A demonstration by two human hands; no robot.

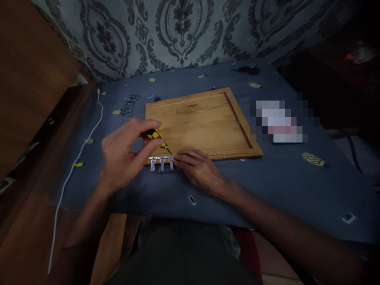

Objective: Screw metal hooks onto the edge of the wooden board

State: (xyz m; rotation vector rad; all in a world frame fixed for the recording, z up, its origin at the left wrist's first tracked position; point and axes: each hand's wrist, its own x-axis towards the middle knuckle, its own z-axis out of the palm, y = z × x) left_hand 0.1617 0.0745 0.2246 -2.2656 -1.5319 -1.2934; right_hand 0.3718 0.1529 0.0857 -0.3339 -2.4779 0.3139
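Note:
A small screwdriver with a yellow and black handle is pinched between the thumb and fingers of my left hand. Its shaft slants down to the right, the tip close to the right end of a shiny metal hook strip. That strip lies along the front edge of a wooden framed board, its hooks pointing toward me. My right hand rests low by the board's front edge, fingers together and closed at the strip's right end. What lies under those fingertips is hidden.
Several loose metal hooks lie left of the board. A white cable runs down the table's left side. To the right is a pixelated object, and a dark object sits at the back. A patterned curtain hangs behind the blue tablecloth.

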